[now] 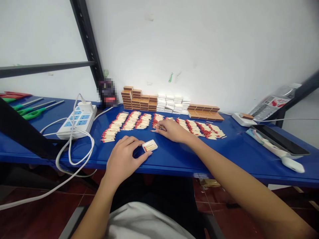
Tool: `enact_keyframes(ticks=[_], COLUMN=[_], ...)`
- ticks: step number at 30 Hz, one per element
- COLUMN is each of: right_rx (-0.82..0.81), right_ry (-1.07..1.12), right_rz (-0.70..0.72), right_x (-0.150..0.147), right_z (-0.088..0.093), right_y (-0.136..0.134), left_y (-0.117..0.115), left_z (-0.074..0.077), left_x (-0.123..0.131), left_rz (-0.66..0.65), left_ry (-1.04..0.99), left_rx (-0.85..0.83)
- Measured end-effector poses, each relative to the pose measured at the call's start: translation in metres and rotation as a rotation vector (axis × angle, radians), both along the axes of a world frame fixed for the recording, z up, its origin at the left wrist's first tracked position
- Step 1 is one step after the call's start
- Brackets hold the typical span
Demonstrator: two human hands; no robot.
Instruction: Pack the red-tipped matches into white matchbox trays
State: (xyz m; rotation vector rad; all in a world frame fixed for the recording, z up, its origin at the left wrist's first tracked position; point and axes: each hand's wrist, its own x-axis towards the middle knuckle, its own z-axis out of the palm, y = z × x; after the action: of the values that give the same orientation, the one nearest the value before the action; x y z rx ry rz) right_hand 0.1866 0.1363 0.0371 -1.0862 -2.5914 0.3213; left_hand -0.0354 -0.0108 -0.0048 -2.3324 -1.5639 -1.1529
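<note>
Lengthwise across the blue tabletop (pixel 174 157), stacked brown matchboxes (pixel 139 103) flank white trays (pixel 171 103) along the wall; loose match rows (pixel 131 120) lie in front. Left hand (pixel 124 152): thumb and fingers grip the open matchbox tray (pixel 156 145), partly filled, near the front edge. Right hand (pixel 170 129): fingertips drawn together beside the rows, apparently pinching a single match (pixel 153 131); contact is partly hidden.
</note>
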Motion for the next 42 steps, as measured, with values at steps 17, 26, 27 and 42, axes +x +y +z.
enact_keyframes(ticks=[17, 26, 27, 42], right_rx=[-0.045, -0.116, -0.135, 0.065], right_ry=[-0.045, 0.023, 0.007, 0.032], right_rz=[0.054, 0.186, 0.215, -0.064], right_x=[0.002, 0.004, 0.001, 0.012], right_z=[0.0, 0.02, 0.021, 0.016], right_y=[0.001, -0.028, -0.033, -0.006], left_y=[0.0, 0.0, 0.0, 0.0], left_z=[0.0, 0.001, 0.001, 0.001], left_x=[0.0, 0.0, 0.0, 0.0], left_rz=[-0.002, -0.008, -0.009, -0.008], left_ry=[0.006, 0.003, 0.005, -0.015], left_rx=[-0.001, -0.016, -0.02, -0.008])
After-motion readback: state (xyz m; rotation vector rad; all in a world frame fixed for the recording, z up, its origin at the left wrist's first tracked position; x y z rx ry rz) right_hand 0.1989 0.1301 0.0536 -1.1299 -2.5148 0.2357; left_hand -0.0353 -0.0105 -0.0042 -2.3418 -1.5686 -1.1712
